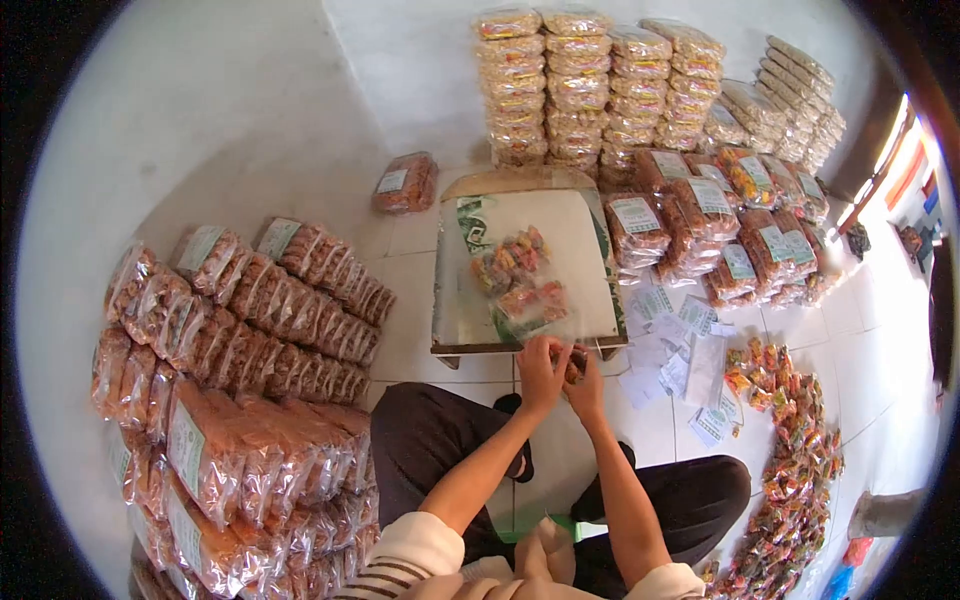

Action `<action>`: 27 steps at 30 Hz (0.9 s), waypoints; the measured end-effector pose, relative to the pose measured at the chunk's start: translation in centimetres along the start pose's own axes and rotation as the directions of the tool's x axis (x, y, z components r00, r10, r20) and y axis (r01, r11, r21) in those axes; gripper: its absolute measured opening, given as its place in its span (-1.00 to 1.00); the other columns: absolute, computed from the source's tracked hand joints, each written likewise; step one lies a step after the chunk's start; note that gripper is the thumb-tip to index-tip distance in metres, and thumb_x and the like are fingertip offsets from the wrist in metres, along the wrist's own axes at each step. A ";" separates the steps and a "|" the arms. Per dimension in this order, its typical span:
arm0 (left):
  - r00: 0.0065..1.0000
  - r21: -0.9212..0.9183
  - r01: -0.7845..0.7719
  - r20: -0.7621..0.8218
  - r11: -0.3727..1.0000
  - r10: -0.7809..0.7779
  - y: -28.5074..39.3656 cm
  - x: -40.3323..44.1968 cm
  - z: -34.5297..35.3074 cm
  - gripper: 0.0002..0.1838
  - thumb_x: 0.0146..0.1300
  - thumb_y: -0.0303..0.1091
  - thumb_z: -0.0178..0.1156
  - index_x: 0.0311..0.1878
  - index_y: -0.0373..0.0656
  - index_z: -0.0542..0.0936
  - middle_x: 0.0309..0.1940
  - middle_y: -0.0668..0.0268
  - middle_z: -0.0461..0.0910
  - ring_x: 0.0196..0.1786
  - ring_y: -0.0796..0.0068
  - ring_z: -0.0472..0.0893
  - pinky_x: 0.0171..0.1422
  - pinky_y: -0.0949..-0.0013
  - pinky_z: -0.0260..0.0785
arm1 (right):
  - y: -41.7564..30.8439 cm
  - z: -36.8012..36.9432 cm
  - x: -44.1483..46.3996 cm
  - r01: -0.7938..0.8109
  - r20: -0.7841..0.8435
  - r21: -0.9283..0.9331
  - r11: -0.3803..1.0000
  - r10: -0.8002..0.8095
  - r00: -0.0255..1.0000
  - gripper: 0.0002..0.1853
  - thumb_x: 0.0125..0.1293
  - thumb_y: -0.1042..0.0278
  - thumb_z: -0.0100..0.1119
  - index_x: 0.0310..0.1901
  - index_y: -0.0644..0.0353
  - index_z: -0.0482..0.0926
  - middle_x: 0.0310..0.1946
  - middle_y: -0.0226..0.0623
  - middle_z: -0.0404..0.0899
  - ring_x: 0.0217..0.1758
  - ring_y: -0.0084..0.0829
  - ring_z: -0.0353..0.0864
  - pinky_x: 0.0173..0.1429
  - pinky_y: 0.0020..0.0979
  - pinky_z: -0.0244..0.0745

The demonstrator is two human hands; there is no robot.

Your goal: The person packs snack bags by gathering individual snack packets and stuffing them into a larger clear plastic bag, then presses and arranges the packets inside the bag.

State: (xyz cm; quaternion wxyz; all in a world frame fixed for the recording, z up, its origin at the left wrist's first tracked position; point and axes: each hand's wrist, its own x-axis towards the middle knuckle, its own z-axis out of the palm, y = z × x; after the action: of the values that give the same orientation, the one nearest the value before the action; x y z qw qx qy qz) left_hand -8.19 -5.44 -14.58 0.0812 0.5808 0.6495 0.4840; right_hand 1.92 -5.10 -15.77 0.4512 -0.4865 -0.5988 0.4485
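Note:
My left hand is closed on the edge of a clear plastic bag at the near edge of a low table. Beside it, almost touching, my right hand is closed round a small dark-and-yellow packet. The bag lies on the table and appears to have reddish packets in it. Just beyond it is a small heap of colorful packets.
Bagged brown goods are stacked at the left. More brown bags and tall stacks of pale bags stand behind and right. Labels and a long pile of small packets lie on the right floor.

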 end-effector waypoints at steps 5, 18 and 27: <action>0.991 0.074 0.061 -0.120 0.995 -0.051 0.5 1.4 -1.2 -0.79 0.18 -0.24 0.11 -0.36 -0.17 0.35 -0.45 0.28 0.33 -0.39 0.34 0.35 -0.18 0.27 0.13 | -1.1 -0.2 -0.2 0.435 0.043 -0.479 0.763 -0.475 0.879 -0.45 0.01 0.51 0.25 0.06 0.23 0.26 -0.10 -0.17 0.40 -0.12 -0.32 0.47 -0.06 -0.41 0.40; 0.997 -0.026 -0.051 0.050 0.998 0.053 0.9 0.9 -2.4 -0.80 0.16 -0.26 0.13 -0.36 -0.14 0.36 -0.46 0.32 0.34 -0.34 0.36 0.37 -0.13 0.30 0.08 | 3.7 2.0 0.2 -0.377 0.240 0.819 0.433 0.339 0.910 -0.64 0.18 0.37 0.11 0.01 0.25 0.34 -0.17 -0.34 0.47 -0.14 -0.53 0.46 -0.05 -0.50 0.38; 0.666 -0.577 0.503 -0.216 0.644 -0.714 -7.7 3.1 0.1 -0.51 0.23 0.05 0.00 0.05 -0.11 0.27 0.03 0.20 0.26 0.06 0.29 0.31 0.13 0.16 0.10 | 2.1 5.5 3.7 0.081 0.040 -0.020 0.996 -0.080 0.996 -0.54 0.07 0.36 0.24 0.00 0.27 0.35 -0.11 -0.21 0.46 -0.06 -0.31 0.46 0.00 -0.41 0.37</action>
State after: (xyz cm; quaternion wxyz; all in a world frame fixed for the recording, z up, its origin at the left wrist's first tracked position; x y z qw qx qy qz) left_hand -14.24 -1.69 -18.80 0.2380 0.1615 0.6726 0.6818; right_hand -3.55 -1.70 -18.52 0.4519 -0.4578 -0.6315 0.4329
